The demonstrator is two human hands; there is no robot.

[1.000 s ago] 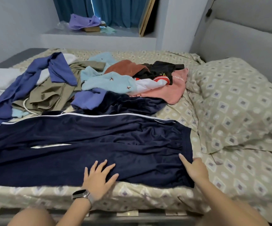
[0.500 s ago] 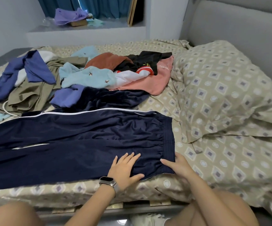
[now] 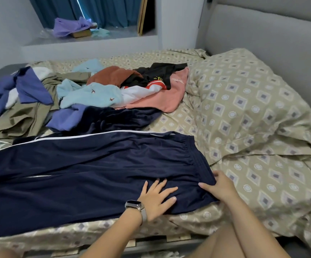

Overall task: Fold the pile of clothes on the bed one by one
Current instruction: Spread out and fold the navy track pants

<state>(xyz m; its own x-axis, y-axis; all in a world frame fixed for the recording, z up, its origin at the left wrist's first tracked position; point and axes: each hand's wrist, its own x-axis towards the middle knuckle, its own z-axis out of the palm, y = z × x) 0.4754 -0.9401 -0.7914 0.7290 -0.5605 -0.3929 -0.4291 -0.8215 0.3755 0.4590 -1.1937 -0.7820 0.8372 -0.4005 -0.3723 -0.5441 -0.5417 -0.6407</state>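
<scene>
Navy track pants [image 3: 80,170] with a white side stripe lie flat across the near part of the bed, waistband to the right. My left hand [image 3: 156,199], a watch on its wrist, lies flat with spread fingers on the pants near the waistband. My right hand [image 3: 220,187] rests on the near corner of the waistband, thumb and index finger stretched out over the fabric. Behind the pants lies the unfolded pile: a light blue garment [image 3: 95,95], a pink one [image 3: 162,99], brown, black, olive [image 3: 26,116] and purple-blue [image 3: 31,86] pieces, and dark navy fabric [image 3: 113,118].
A patterned pillow [image 3: 253,101] fills the right side against the grey headboard [image 3: 262,43]. The patterned bedsheet [image 3: 262,192] shows bare to the right of the pants. A window ledge [image 3: 98,38] at the back holds a purple cloth [image 3: 70,27]. My knees are at the bed's near edge.
My left hand has slid right along the pants toward the waistband. My right hand has stayed at the waistband corner. The view has shifted right.
</scene>
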